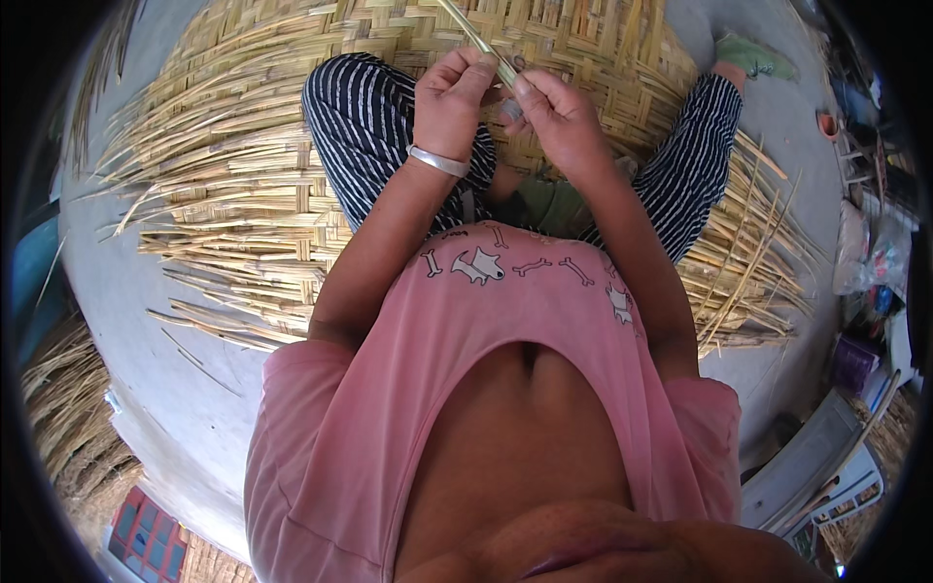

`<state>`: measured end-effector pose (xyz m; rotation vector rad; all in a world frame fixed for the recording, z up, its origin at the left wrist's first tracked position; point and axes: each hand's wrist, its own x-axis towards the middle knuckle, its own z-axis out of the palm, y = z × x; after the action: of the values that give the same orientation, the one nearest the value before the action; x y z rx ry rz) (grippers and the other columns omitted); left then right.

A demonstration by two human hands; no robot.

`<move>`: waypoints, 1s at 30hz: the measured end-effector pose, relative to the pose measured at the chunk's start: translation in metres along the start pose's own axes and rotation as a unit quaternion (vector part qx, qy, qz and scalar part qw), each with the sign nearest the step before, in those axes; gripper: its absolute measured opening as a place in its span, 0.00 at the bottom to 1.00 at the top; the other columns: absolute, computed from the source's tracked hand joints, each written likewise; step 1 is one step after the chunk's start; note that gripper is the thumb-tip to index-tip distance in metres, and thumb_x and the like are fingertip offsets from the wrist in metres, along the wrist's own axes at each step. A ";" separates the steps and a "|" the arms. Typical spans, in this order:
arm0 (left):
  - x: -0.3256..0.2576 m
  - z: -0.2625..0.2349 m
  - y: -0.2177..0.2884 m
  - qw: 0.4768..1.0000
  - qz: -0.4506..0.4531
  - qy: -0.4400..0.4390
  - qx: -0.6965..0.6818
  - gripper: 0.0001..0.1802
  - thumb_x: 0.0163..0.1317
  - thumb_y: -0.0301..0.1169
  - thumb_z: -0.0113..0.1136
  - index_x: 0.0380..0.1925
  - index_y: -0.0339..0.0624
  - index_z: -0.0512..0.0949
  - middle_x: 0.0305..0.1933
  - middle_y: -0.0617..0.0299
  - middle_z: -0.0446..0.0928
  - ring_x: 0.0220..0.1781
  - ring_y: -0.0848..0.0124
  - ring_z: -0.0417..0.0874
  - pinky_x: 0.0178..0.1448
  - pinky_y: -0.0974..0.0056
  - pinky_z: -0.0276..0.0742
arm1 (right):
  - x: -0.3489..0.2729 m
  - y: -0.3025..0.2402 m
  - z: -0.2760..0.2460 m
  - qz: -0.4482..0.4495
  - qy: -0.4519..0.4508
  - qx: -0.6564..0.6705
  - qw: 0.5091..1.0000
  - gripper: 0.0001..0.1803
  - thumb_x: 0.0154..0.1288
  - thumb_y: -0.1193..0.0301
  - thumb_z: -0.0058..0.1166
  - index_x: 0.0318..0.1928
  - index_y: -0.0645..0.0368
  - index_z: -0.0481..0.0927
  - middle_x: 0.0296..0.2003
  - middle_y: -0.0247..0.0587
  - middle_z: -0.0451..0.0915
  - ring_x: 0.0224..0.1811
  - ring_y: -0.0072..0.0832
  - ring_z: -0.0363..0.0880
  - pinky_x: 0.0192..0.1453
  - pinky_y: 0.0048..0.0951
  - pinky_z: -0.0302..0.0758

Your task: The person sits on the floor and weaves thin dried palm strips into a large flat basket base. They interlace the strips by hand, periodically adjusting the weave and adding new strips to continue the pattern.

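Between my two hands runs a narrow green-yellow reed strip [466, 26], slanting from the top edge down to the right. My left hand [455, 92], with a silver bracelet on its wrist, pinches the strip between thumb and fingers. Close beside it, my right hand [554, 112] grips the strip's lower end, thumb on top. A grey band wraps one of its fingers. Both hands are over my lap. Beneath me spreads a large woven reed mat [282, 29], its weave tight in the middle and its strip ends loose at both sides.
Loose strip ends [209, 248] fan over the grey floor [209, 364] at left and right. A bundle of dry stalks [68, 408] lies at the far left. Along the right side are plastic bags [886, 255], a purple container [855, 361] and a white chair [850, 491].
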<state>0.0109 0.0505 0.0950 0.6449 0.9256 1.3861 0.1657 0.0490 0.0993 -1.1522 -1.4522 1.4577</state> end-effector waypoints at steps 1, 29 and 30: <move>0.000 0.000 0.002 1.000 -0.005 0.001 -0.001 0.09 0.76 0.30 0.56 0.42 0.37 0.82 0.39 0.62 0.85 0.38 0.76 0.84 0.44 0.69 0.81 | 0.000 0.001 0.003 -0.018 0.010 -0.006 1.000 0.15 0.83 0.66 0.49 0.53 0.66 0.80 0.34 0.37 0.85 0.34 0.21 0.84 0.39 0.23 0.79; 0.013 -0.032 0.027 0.988 0.083 0.119 -0.044 0.13 0.78 0.36 0.49 0.42 0.38 0.77 0.36 0.56 0.84 0.36 0.67 0.87 0.44 0.63 0.84 | -0.076 -0.003 -0.027 0.140 -0.125 -0.099 0.977 0.13 0.80 0.67 0.48 0.45 0.66 0.79 0.29 0.37 0.80 0.29 0.21 0.80 0.35 0.25 0.78; 0.013 -0.033 0.027 0.989 0.079 0.116 -0.041 0.12 0.78 0.36 0.49 0.43 0.39 0.77 0.37 0.56 0.84 0.38 0.66 0.86 0.46 0.61 0.84 | -0.079 -0.005 -0.028 0.137 -0.120 -0.112 0.977 0.13 0.80 0.67 0.48 0.45 0.66 0.79 0.29 0.37 0.80 0.29 0.21 0.80 0.35 0.26 0.78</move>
<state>-0.0320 0.0622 0.0984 0.5107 1.0123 1.6576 0.2157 -0.0170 0.1118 -1.3971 -1.7112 1.7009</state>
